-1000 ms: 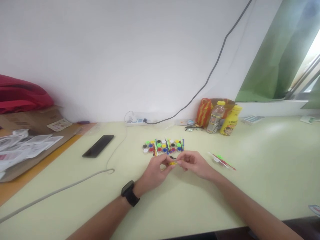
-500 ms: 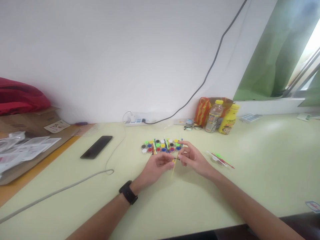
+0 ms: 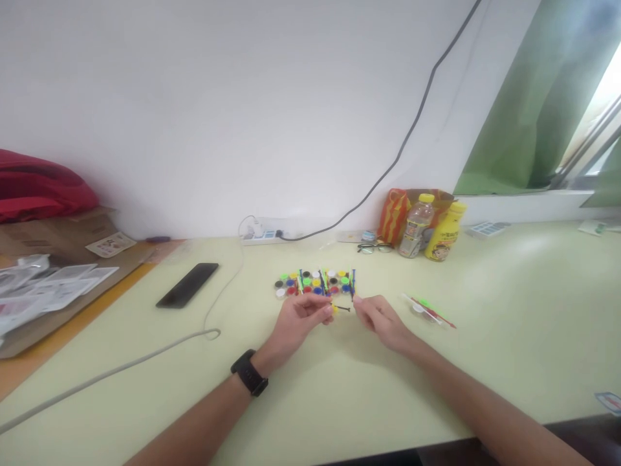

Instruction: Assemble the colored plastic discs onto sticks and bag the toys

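Note:
My left hand point(image 3: 305, 318) pinches a small yellow piece point(image 3: 334, 309) between thumb and fingers. From it a thin black stick point(image 3: 344, 309) with a widened tip points right. The fingers of my right hand point(image 3: 381, 318) are closed together just right of that tip, at the lower end of a thin blue stick point(image 3: 353, 283). Whether they grip this stick or something small hidden in them, I cannot make out. Behind both hands lie rows of small round pots with coloured lids point(image 3: 316, 283), with thin coloured sticks laid across them.
More thin sticks point(image 3: 429, 309) lie on a small round piece to the right. A phone point(image 3: 188, 285) and a cable point(image 3: 145, 355) are on the left. At the back stand a power strip point(image 3: 262, 237), glasses point(image 3: 373, 248), a clear bottle point(image 3: 416, 226) and a yellow bottle point(image 3: 445, 233).
My right hand has drawn away from the left and its fingers have closed. The thin yellow stick that slanted down between the hands no longer shows. My left hand keeps its pinch.

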The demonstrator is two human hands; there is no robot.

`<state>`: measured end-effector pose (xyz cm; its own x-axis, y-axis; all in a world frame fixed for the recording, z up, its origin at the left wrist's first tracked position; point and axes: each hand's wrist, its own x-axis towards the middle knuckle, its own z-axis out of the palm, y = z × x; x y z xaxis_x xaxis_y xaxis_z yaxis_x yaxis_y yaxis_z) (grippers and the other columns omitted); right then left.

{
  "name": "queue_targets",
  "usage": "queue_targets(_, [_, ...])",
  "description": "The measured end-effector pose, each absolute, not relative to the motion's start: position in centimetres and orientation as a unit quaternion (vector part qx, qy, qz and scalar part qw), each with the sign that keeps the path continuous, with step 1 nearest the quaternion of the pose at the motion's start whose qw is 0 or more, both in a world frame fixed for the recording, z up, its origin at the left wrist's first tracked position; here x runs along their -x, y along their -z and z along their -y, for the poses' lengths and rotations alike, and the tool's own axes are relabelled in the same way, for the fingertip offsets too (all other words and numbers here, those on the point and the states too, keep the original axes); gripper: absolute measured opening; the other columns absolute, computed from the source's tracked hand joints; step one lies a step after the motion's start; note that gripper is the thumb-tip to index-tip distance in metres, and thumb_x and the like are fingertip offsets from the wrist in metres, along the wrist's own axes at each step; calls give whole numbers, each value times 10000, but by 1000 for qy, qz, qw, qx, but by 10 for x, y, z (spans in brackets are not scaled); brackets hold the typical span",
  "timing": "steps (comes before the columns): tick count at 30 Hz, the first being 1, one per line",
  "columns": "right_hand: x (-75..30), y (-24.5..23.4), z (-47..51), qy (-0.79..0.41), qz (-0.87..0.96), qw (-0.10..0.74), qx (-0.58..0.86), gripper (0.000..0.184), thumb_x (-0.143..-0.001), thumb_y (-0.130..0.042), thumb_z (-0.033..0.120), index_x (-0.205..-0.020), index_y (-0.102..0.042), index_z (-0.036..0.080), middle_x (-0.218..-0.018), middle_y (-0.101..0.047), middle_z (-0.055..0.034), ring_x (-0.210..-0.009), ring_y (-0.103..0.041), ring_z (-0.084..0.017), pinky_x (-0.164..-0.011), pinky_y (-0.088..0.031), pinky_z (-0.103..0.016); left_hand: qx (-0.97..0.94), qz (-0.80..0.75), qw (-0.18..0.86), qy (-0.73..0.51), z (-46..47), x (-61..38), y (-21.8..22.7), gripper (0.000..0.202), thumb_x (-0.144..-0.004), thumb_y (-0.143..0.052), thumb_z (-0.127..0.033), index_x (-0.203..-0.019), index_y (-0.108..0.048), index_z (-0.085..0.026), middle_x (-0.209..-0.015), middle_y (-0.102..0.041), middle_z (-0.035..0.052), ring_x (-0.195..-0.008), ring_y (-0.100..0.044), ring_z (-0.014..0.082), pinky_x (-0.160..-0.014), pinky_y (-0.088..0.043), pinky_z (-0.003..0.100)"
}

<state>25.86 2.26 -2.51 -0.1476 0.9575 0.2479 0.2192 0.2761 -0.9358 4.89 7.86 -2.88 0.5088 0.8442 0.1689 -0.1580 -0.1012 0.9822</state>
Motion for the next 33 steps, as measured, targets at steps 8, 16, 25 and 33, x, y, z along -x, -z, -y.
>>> queue_targets(8, [-253,15,-21,-457,625,499,390,338,-899,-638,540,-900,-543,216,-705,-469,36,-619,-404,-121,-572,-316,-255,-613,-268,616,-416,-78,-49,30,264,-782,-832,-322,-953,-737,-145,-818,-734,55,-730,-677,161,-711,-568,292])
queue_targets(16, [-252,16,-21,-451,653,459,400,325,-912,-633,516,-1000,-561,212,-768,-549,15,-677,-483,-128,-630,-388,-254,-611,-252,633,-404,-76,-51,32,272,-752,-858,-270,-945,-719,-137,-860,-736,55,-781,-697,167,-739,-584,291])
queue_targets(25, [-253,18,-23,-479,639,450,399,305,-905,-651,470,-831,-559,189,-723,-527,20,-621,-479,-109,-572,-389,-242,-689,-250,566,-378,-69,-51,32,316,-754,-847,-309,-977,-680,-161,-949,-736,72,-882,-720,220,-838,-606,374])
queue_targets(33, [-282,18,-34,-370,571,548,486,282,-882,-675,456,-817,-589,196,-623,-507,38,-556,-431,-108,-528,-336,-251,-817,-200,257,-476,-19,-47,-21,211,-806,-781,-253,-1003,-708,-231,-1026,-723,79,-968,-684,244,-879,-579,403])
